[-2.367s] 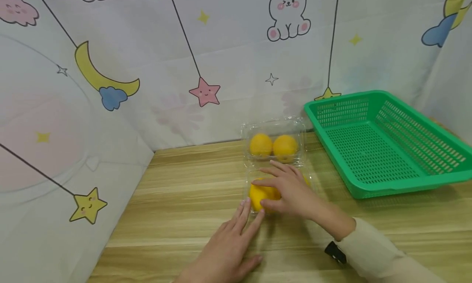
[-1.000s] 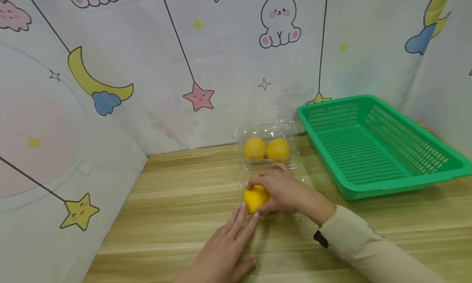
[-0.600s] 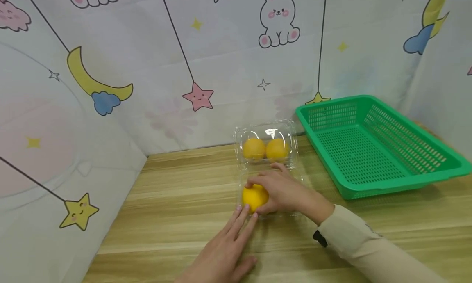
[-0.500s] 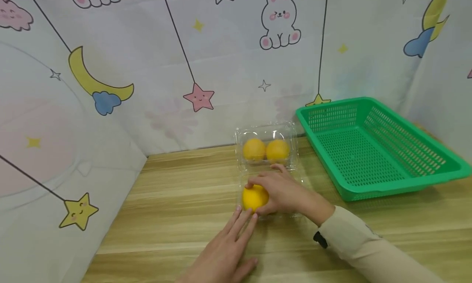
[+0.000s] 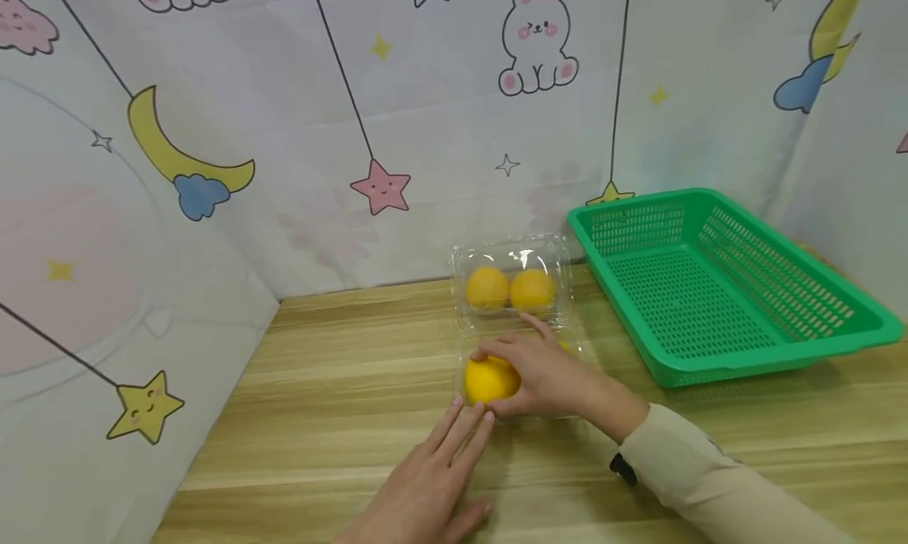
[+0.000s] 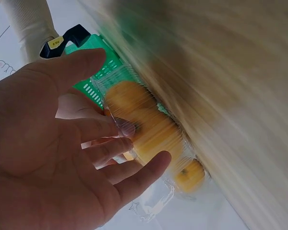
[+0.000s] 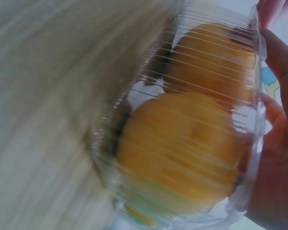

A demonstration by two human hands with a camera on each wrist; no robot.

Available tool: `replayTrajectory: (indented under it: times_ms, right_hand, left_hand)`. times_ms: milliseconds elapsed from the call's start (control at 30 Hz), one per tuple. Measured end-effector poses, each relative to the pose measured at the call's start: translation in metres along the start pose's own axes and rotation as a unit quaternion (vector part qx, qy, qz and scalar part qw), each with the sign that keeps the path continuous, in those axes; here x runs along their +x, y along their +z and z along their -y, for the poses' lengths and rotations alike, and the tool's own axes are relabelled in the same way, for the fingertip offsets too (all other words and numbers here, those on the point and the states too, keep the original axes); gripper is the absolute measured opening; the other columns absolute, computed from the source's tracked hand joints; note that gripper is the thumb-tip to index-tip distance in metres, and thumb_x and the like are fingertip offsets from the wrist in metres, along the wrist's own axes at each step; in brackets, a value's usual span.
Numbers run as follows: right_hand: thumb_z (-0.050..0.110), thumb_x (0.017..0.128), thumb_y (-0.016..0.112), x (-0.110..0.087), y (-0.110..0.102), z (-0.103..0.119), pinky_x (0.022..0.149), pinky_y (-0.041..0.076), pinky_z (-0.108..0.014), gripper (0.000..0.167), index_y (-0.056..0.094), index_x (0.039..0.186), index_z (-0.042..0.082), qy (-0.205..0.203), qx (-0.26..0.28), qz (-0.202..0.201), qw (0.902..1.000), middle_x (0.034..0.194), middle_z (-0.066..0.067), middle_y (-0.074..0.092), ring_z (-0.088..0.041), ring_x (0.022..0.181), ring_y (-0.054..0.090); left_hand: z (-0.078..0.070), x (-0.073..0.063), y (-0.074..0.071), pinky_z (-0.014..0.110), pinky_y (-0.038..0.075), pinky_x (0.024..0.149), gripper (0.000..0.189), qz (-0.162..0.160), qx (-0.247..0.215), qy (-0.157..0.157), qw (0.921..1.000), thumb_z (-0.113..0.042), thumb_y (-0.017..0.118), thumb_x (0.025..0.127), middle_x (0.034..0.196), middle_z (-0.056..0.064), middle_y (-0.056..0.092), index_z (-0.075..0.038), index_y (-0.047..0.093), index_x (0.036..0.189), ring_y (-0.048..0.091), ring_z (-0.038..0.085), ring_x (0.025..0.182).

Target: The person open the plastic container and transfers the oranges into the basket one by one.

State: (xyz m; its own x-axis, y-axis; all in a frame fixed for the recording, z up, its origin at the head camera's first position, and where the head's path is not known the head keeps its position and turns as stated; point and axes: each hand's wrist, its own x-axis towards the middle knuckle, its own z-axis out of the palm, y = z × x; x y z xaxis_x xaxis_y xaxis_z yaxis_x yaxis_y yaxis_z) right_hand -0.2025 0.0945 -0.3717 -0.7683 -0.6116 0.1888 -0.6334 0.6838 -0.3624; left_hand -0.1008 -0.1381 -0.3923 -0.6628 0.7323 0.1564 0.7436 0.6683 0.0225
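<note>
A clear plastic clamshell box [image 5: 474, 322] lies on the wooden table, its two halves front and back. My right hand [image 5: 549, 374] curls its thumb and fingers around an orange [image 5: 485, 382] at the front half's left. Behind that hand, only a sliver of a second orange [image 5: 564, 347] shows. Through the clear plastic of the back half appear two more oranges [image 5: 487, 288]. My left hand [image 5: 429, 481] stretches its fingers to the box's front left edge, fingertips by the held orange. The right wrist view shows two oranges [image 7: 182, 148] through the ribbed box wall [image 7: 260, 124].
A green slotted plastic basket [image 5: 709, 359] stands right of the box, against the back cloth. White cloth [image 5: 440, 118] printed with stars, moons and a rabbit hangs behind and at the left. The wooden table [image 5: 340, 370] extends left of the box.
My right hand's fingers, spread over the front left orange at first, have closed around it. My left fingertips have slid slightly toward me, down along the orange's near side. The head view has shifted slightly.
</note>
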Motion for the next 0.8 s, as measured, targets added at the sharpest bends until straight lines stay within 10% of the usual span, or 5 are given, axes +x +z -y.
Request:
replayTrajectory:
  times_ms: [800]
  right_hand:
    - [0.034, 0.081, 0.087, -0.0036, 0.0003, -0.0057, 0.129, 0.014, -0.061, 0.066, 0.065, 0.14, 0.014, -0.024, 0.066, -0.078, 0.9945, 0.14, -0.001, 0.069, -0.027, 0.138, 0.058]
  left_hand:
    - [-0.0081, 0.0045, -0.0078, 0.054, 0.057, 0.101, 0.093, 0.078, -0.03, -0.069, 0.9941, -0.051, 0.071, 0.099, 0.177, 0.005, 0.021, -0.008, 0.028, 0.168, 0.019, 0.031, 0.163]
